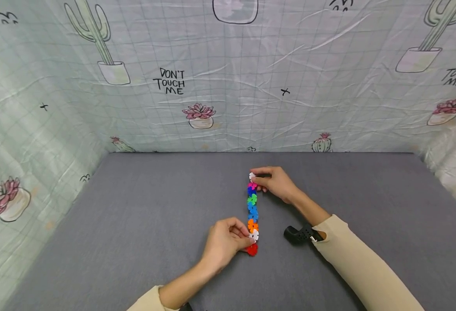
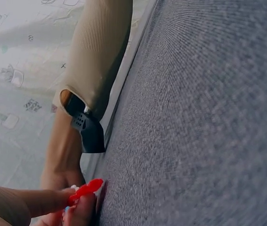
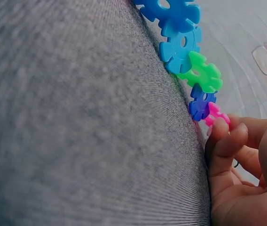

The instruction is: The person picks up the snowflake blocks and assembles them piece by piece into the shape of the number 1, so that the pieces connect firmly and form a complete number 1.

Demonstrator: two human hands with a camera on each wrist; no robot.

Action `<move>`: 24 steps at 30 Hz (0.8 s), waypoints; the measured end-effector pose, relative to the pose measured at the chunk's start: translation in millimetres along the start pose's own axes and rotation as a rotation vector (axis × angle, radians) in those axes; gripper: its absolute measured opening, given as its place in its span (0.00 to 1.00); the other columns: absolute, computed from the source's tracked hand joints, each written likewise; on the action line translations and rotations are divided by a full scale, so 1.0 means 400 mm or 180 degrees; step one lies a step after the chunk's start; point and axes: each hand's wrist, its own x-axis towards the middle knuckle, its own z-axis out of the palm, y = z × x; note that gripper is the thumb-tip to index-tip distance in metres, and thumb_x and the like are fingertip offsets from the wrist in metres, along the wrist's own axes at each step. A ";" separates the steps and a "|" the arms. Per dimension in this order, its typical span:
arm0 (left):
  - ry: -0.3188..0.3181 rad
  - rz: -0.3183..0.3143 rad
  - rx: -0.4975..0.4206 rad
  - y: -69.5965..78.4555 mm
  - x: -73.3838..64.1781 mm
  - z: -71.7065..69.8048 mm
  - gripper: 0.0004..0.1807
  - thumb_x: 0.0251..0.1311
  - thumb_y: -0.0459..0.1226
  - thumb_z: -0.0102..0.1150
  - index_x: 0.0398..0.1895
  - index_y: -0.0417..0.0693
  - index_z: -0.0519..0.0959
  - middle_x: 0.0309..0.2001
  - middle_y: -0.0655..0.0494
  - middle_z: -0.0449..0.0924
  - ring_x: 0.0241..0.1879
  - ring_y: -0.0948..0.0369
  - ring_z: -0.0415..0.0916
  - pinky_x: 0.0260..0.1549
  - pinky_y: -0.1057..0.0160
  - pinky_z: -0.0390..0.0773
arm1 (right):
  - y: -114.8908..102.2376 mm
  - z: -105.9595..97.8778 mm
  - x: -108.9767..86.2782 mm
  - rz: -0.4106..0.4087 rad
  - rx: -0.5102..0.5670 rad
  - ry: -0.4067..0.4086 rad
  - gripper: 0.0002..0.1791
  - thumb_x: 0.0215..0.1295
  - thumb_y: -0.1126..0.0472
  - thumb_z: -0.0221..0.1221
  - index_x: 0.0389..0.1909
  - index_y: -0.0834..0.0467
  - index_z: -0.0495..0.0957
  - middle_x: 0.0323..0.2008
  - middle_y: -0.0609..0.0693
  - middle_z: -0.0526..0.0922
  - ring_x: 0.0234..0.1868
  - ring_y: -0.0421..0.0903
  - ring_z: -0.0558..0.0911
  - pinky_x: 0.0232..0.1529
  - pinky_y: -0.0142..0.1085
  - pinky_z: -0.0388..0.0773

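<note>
A chain of interlocked, notched plastic discs [image 1: 253, 199] runs from near to far between the two hands. Its near end is a red disc [image 1: 252, 249], followed by a white one [image 1: 254, 235], then orange, blues, green, dark blue and pink. My left hand [image 1: 224, 242] pinches the chain around that near white disc; the red disc [image 2: 87, 189] sticks out past the fingers in the left wrist view. At the far end, my right hand [image 1: 278, 181] holds a white disc [image 1: 252, 176] between thumb and fingers. Fingers hide it in the right wrist view, beside the pink disc [image 3: 216, 115].
Grey cloth covers the table [image 1: 154, 194]. Behind and at both sides hangs a pale curtain [image 1: 243, 77] printed with cacti. A black wrist device [image 1: 299, 234] juts from the right sleeve, just above the table and right of the chain.
</note>
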 end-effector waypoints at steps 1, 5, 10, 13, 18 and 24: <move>-0.0014 0.0000 -0.0010 0.000 0.000 -0.001 0.11 0.43 0.26 0.74 0.24 0.40 0.78 0.19 0.56 0.76 0.19 0.63 0.75 0.18 0.67 0.75 | 0.000 0.000 0.001 0.0007 0.0007 -0.0006 0.19 0.65 0.62 0.61 0.55 0.65 0.77 0.28 0.53 0.80 0.24 0.43 0.76 0.24 0.31 0.73; -0.0067 0.0004 -0.0067 -0.001 0.002 -0.003 0.11 0.43 0.26 0.74 0.24 0.39 0.78 0.20 0.56 0.76 0.19 0.63 0.75 0.18 0.67 0.75 | 0.003 0.003 0.005 0.0033 0.0030 0.0024 0.18 0.64 0.62 0.62 0.54 0.64 0.78 0.26 0.52 0.79 0.23 0.43 0.75 0.23 0.30 0.71; -0.0067 0.0018 -0.0087 -0.003 0.003 -0.002 0.11 0.42 0.26 0.74 0.24 0.39 0.78 0.20 0.56 0.76 0.19 0.63 0.75 0.18 0.67 0.76 | 0.005 0.004 0.004 0.0026 0.0007 0.0034 0.18 0.64 0.63 0.62 0.54 0.64 0.78 0.26 0.52 0.79 0.23 0.43 0.75 0.23 0.30 0.71; -0.0091 0.0026 -0.0120 -0.004 0.003 0.000 0.11 0.42 0.26 0.74 0.24 0.39 0.78 0.20 0.56 0.76 0.19 0.63 0.75 0.19 0.68 0.76 | 0.003 0.004 0.002 0.0027 -0.0019 0.0032 0.18 0.64 0.62 0.62 0.54 0.64 0.78 0.26 0.52 0.78 0.23 0.43 0.74 0.23 0.30 0.71; -0.0131 0.0065 -0.0145 -0.007 0.004 0.002 0.11 0.42 0.27 0.74 0.25 0.39 0.79 0.21 0.56 0.77 0.19 0.63 0.76 0.18 0.69 0.74 | 0.003 0.005 0.002 0.0011 -0.0158 -0.0004 0.18 0.66 0.60 0.60 0.55 0.62 0.78 0.28 0.53 0.78 0.24 0.44 0.75 0.24 0.31 0.71; -0.0158 0.0084 -0.0232 -0.008 0.003 0.004 0.11 0.44 0.29 0.74 0.26 0.39 0.78 0.22 0.55 0.77 0.19 0.62 0.76 0.17 0.68 0.74 | 0.001 0.007 0.002 0.0022 -0.0223 -0.0036 0.18 0.67 0.59 0.59 0.56 0.61 0.78 0.34 0.55 0.77 0.26 0.45 0.75 0.25 0.31 0.72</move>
